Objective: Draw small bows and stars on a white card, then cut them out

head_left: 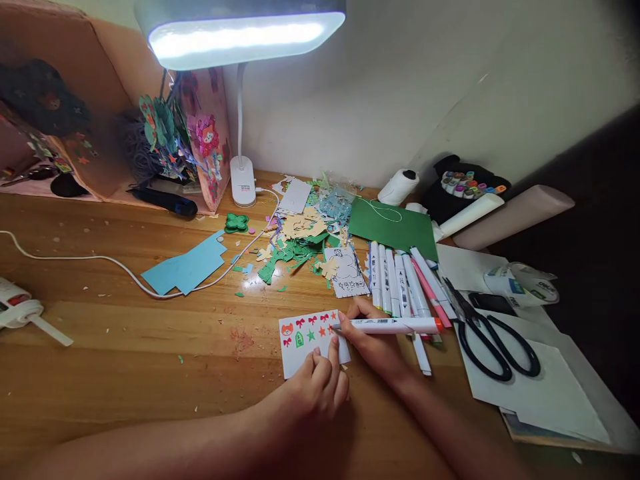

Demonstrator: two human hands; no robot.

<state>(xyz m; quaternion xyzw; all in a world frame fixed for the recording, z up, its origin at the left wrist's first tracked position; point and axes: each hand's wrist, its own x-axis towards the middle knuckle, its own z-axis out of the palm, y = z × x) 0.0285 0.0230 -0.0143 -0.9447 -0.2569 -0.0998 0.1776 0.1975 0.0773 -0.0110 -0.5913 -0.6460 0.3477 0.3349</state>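
A small white card [296, 363] lies on the wooden desk. Coloured drawings in rows cover its upper part: a red-orange bear face, dark red bows, a green shape, a green star and orange stars. My left hand [320, 383] rests on the card's lower right part, fingers curled and pressing it down. In my right hand [373, 337] is a white marker [387, 325] with an orange-red end, held nearly level. Its tip meets the card's right side, beside the orange stars. My fingers partly hide the card's right edge.
Several markers [400, 283] lie behind my right hand. Black-handled scissors [493, 340] rest on white sheets at right. Paper scraps [305, 233], green paper [393, 227] and blue paper [187, 263] lie farther back. A lamp [244, 183] stands behind; its white cable [110, 259] crosses the desk.
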